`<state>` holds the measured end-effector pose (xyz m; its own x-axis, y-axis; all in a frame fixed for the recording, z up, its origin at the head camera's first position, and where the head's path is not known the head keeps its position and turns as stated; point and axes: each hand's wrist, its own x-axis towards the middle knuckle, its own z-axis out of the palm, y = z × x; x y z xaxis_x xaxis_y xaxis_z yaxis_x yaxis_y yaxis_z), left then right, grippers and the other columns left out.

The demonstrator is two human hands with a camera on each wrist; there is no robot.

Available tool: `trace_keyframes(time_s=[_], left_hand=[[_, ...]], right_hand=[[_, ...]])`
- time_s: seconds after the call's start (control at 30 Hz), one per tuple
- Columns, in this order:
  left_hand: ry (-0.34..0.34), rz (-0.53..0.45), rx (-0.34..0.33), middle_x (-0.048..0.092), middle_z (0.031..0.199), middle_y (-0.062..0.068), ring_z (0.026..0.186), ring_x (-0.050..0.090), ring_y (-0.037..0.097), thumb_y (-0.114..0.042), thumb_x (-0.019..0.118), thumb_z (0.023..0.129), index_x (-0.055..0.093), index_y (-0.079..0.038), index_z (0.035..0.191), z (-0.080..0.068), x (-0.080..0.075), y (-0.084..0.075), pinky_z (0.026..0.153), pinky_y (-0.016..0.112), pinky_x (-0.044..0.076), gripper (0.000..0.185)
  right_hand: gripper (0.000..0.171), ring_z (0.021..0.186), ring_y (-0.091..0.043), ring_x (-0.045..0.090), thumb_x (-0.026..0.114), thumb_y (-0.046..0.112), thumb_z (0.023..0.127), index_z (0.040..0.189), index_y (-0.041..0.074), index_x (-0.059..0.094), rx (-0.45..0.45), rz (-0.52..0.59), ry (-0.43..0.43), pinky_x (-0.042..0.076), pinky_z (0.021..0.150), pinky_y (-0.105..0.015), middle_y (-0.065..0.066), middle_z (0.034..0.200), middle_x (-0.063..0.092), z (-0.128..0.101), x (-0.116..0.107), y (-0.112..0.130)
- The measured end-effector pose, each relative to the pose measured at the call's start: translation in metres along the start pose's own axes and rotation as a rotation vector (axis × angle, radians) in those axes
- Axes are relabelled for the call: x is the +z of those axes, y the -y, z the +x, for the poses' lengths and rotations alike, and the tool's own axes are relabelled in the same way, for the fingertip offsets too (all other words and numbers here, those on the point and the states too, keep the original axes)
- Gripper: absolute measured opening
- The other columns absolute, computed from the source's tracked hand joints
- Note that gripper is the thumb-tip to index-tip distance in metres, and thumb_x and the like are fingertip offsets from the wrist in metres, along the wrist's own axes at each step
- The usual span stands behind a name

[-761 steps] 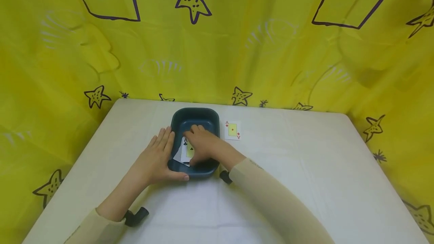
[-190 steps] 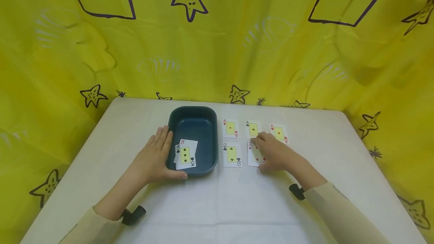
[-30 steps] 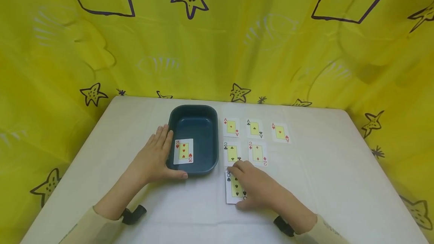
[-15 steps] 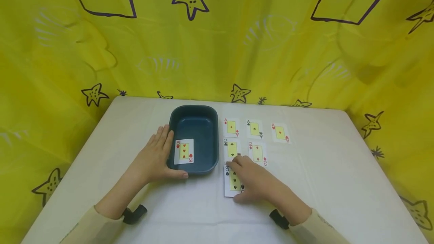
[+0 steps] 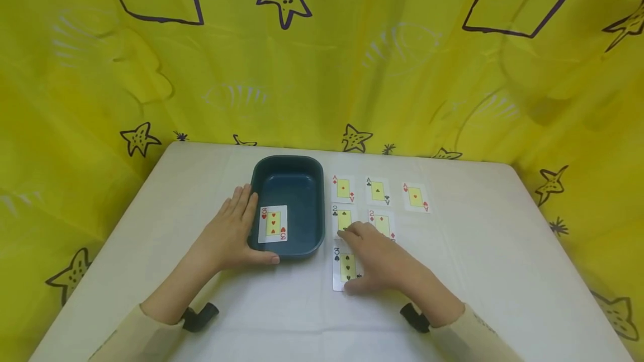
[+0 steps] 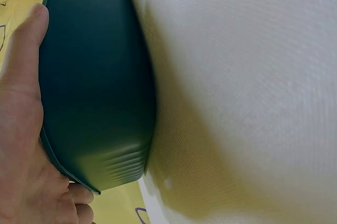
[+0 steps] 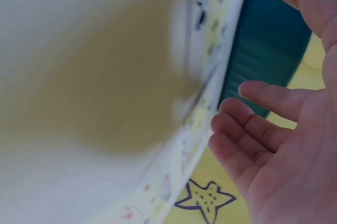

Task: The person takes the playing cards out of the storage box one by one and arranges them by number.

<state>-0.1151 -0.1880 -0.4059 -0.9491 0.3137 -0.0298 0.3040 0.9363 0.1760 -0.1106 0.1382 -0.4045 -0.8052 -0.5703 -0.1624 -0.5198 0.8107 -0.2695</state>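
My left hand (image 5: pixel 228 233) rests against the left side and near corner of a dark teal plastic tub (image 5: pixel 302 247), its fingers straight. In the left wrist view the thumb lies along the tub's rim. Inside the tub lies a three of hearts (image 5: pixel 273 224). My right hand (image 5: pixel 377 258) hovers over a three of spades (image 5: pixel 344 267) that lies on the table. Its thumb overlaps the card's near edge, and its fingertips are over the two of clubs (image 5: pixel 343 218). In the right wrist view its fingers (image 7: pixel 258 97) are spread, loosely bent and apart from the cards.
A back row holds the ace of diamonds (image 5: pixel 343 189), ace of clubs (image 5: pixel 377 191) and ace of hearts (image 5: pixel 416 197). The two of diamonds (image 5: pixel 382 221) is partly covered by my right hand. A yellow curtain (image 5: pixel 322 82) hangs behind the white table (image 5: pixel 483 272).
Earlier the tub held several cards, which now lie in rows on the table. Over the last second my right hand slid the three of spades slightly away from me and released it. Left hand unmoved.
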Motion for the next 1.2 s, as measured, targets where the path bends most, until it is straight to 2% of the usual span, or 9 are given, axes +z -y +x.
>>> trace_keyframes(time_s=[0.2,0.33,0.4,0.53,0.63,0.8,1.0,1.2], left_hand=[[-0.002,-0.006,-0.006,0.007,0.166,0.022,0.153,0.005,0.040,-0.095,0.060,0.057,0.018,0.003,0.157,0.000,0.000,0.000,0.121,0.056,0.017,0.146],[-0.008,-0.005,0.001,0.009,0.165,0.023,0.153,0.006,0.041,-0.095,0.059,0.057,0.020,0.004,0.156,0.001,-0.003,-0.001,0.121,0.057,0.018,0.146],[-0.009,-0.006,0.006,0.010,0.165,0.024,0.153,0.007,0.042,-0.094,0.060,0.058,0.021,0.004,0.156,0.001,-0.003,-0.001,0.121,0.057,0.018,0.145],[-0.001,0.000,0.013,0.009,0.165,0.023,0.153,0.006,0.041,-0.098,0.054,0.058,0.020,0.004,0.156,0.001,-0.003,0.000,0.121,0.056,0.017,0.145],[-0.005,-0.002,0.021,0.008,0.165,0.024,0.153,0.005,0.041,-0.100,0.049,0.058,0.020,0.005,0.156,0.000,-0.003,0.001,0.121,0.056,0.017,0.146],[-0.031,0.000,0.047,0.012,0.164,0.026,0.152,0.009,0.042,-0.096,0.053,0.061,0.023,0.008,0.154,-0.002,-0.002,0.001,0.121,0.056,0.019,0.143],[-0.041,0.020,0.062,0.012,0.164,0.027,0.152,0.010,0.043,-0.098,0.050,0.061,0.023,0.008,0.154,-0.001,0.000,0.001,0.122,0.056,0.018,0.144],[-0.024,0.022,0.051,0.009,0.164,0.026,0.152,0.008,0.043,-0.100,0.045,0.060,0.021,0.007,0.155,0.000,0.001,0.003,0.122,0.056,0.017,0.146]], right_hand=[[0.089,0.121,-0.015,0.049,0.083,0.053,0.072,0.146,0.017,0.050,-0.078,0.002,-0.103,0.048,0.103,-0.033,-0.001,0.138,0.050,0.014,-0.025,0.009],[0.080,0.125,-0.018,0.049,0.081,0.048,0.077,0.144,0.014,0.052,-0.175,0.012,-0.188,0.049,0.103,-0.035,-0.003,0.141,0.049,0.034,-0.041,0.022],[0.080,0.126,-0.019,0.048,0.081,0.047,0.078,0.144,0.013,0.051,-0.217,0.009,-0.190,0.049,0.103,-0.035,-0.005,0.142,0.048,0.046,-0.046,0.030],[0.086,0.132,-0.020,0.045,0.081,0.047,0.078,0.148,0.012,0.046,-0.256,-0.019,-0.126,0.046,0.108,-0.033,-0.006,0.147,0.045,0.072,-0.047,0.046],[0.088,0.135,-0.021,0.043,0.082,0.046,0.079,0.150,0.011,0.044,-0.272,-0.063,-0.072,0.042,0.111,-0.032,-0.006,0.149,0.044,0.091,-0.039,0.057],[0.085,0.128,-0.022,0.048,0.084,0.043,0.079,0.149,0.012,0.046,-0.290,-0.131,-0.007,0.046,0.107,-0.033,-0.006,0.145,0.049,0.116,-0.019,0.076],[0.082,0.122,-0.022,0.050,0.086,0.043,0.076,0.145,0.015,0.050,-0.253,-0.190,0.061,0.047,0.104,-0.034,-0.006,0.137,0.053,0.134,-0.008,0.087],[0.083,0.117,-0.021,0.049,0.092,0.040,0.069,0.140,0.020,0.053,-0.184,-0.183,0.099,0.047,0.103,-0.036,-0.006,0.134,0.053,0.144,-0.005,0.090]])
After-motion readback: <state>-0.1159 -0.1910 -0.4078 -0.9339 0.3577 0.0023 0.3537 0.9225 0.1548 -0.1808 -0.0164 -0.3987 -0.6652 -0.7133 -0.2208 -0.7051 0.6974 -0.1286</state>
